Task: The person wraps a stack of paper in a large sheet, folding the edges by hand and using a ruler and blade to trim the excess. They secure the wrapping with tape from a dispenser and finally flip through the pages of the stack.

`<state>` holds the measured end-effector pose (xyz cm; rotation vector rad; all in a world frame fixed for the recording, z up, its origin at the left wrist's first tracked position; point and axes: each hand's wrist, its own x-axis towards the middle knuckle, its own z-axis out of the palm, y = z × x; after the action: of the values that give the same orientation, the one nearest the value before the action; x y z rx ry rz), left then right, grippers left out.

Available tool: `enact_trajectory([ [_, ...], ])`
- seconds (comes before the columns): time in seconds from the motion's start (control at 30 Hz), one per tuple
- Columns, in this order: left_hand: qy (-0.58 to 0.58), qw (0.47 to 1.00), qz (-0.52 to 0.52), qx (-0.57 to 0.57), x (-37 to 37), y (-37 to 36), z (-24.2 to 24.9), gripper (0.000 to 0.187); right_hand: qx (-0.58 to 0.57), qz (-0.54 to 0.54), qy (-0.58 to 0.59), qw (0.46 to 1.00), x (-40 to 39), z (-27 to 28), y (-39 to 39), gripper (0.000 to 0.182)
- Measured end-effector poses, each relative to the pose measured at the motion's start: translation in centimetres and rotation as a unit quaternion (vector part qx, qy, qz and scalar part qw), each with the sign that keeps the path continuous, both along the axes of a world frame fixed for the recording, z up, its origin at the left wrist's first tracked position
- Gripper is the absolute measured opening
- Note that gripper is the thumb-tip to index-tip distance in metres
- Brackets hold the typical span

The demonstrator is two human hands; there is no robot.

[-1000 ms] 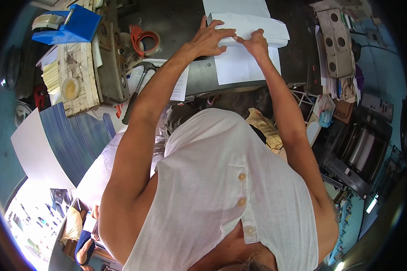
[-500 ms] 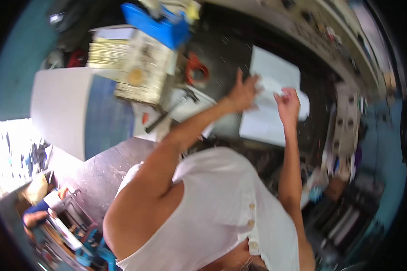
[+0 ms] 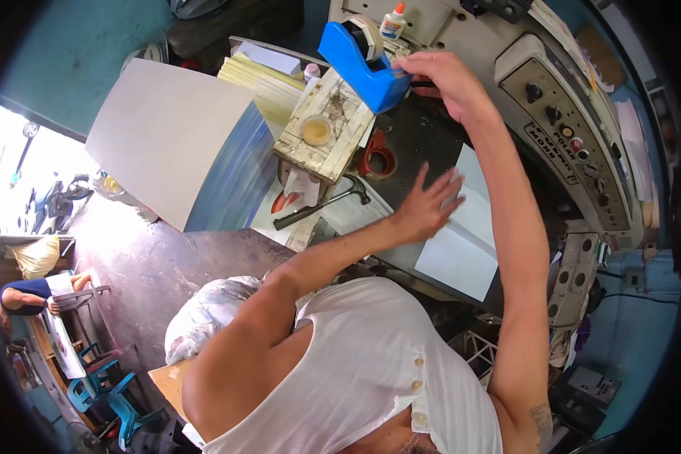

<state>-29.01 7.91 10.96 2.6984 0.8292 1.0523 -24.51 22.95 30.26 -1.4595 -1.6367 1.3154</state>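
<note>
My left hand (image 3: pixel 429 208) is held with its fingers spread and nothing in it, over the left edge of a white folded paper (image 3: pixel 461 257) on the dark table. My right hand (image 3: pixel 439 79) reaches up to the front end of a blue tape dispenser (image 3: pixel 359 72), its thumb and fingers closed there; any tape between them is too small to make out. A roll of tape (image 3: pixel 367 38) sits in the dispenser. Below it lies a red-orange tape roll (image 3: pixel 377 160), with a hammer (image 3: pixel 325 203) nearer to me.
A worn block (image 3: pixel 325 125) bears a small round container. Yellowish paper stacks (image 3: pixel 261 87) and a large sheet (image 3: pixel 174 129) lie left. A glue bottle (image 3: pixel 393 21) stands behind the dispenser; a control panel (image 3: pixel 564 132) is at right. A person (image 3: pixel 34 295) is at far left.
My right hand has moved from the white paper up to the blue dispenser. My left hand stays near the paper, fingers spread. The whole view has shifted.
</note>
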Motion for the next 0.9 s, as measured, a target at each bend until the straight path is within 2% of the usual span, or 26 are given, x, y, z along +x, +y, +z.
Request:
enact_trajectory([
  [0.07, -0.060, 0.996, 0.059, 0.000, -1.4, 2.3, 3.0, 0.070, -0.028, 0.018, -0.019, 0.999, -0.6, 0.1, 1.1, 0.020],
  [0.13, -0.118, 0.988, 0.099, -0.025, -2.8, 4.4, 5.5, 0.070, -0.024, -0.010, -0.011, 1.000, -1.4, 0.5, 0.9, 0.016],
  [0.23, -0.235, 0.961, 0.134, -0.054, -3.9, 7.1, 7.7, 0.071, -0.007, -0.008, -0.003, 1.000, -1.5, 1.1, 0.9, 0.015],
  [0.3, -0.249, 0.952, 0.141, -0.113, -4.6, 7.8, 8.8, 0.073, 0.012, 0.011, 0.034, 0.999, -1.2, 1.8, 0.4, 0.015],
  [0.33, -0.255, 0.946, 0.143, -0.142, -4.8, 8.0, 9.0, 0.074, 0.024, -0.002, 0.013, 1.000, -1.2, 2.2, -0.2, 0.014],
  [0.4, -0.234, 0.953, 0.154, -0.113, -4.8, 8.1, 8.9, 0.075, 0.048, -0.030, -0.027, 0.998, -1.2, 3.2, -2.0, 0.014],
  [0.47, -0.220, 0.957, 0.153, -0.109, -4.9, 8.2, 8.5, 0.074, 0.042, -0.037, -0.012, 0.998, -0.9, 3.2, -3.5, 0.013],
  [0.57, -0.202, 0.958, 0.157, -0.129, -5.0, 8.1, 8.4, 0.062, 0.014, -0.033, 0.007, 0.999, -0.1, 1.6, -4.0, 0.011],
  [0.67, -0.191, 0.963, 0.177, -0.066, -4.3, 9.1, 6.1, 0.046, 0.021, -0.037, 0.003, 0.999, 0.1, -1.8, -3.3, 0.011],
  [0.7, -0.166, 0.965, 0.201, 0.005, -4.1, 9.6, 4.6, 0.030, 0.054, -0.061, 0.008, 0.997, 0.0, -3.8, -2.4, 0.015],
  [0.73, -0.158, 0.965, 0.206, 0.044, -3.7, 10.1, 3.4, 0.031, 0.121, -0.065, -0.153, 0.979, 0.0, -5.0, -1.9, 0.025],
  [0.77, -0.174, 0.965, 0.187, 0.058, -4.2, 10.3, 2.9, 0.032, 0.103, -0.081, -0.232, 0.964, -0.5, -5.3, -1.7, 0.033],
  [0.8, -0.203, 0.966, 0.151, 0.058, -4.4, 10.4, 3.0, 0.033, 0.083, -0.103, -0.262, 0.956, -1.2, -4.3, -2.5, 0.032],
  [0.83, -0.248, 0.962, 0.102, 0.046, -4.6, 10.3, 3.6, 0.035, 0.121, -0.113, -0.267, 0.950, -1.0, -4.8, -2.9, 0.032],
  [0.9, -0.287, 0.957, 0.040, 0.002, -4.8, 10.2, 4.7, 0.040, 0.172, -0.102, -0.199, 0.959, 0.3, -4.2, -5.2, 0.023],
])
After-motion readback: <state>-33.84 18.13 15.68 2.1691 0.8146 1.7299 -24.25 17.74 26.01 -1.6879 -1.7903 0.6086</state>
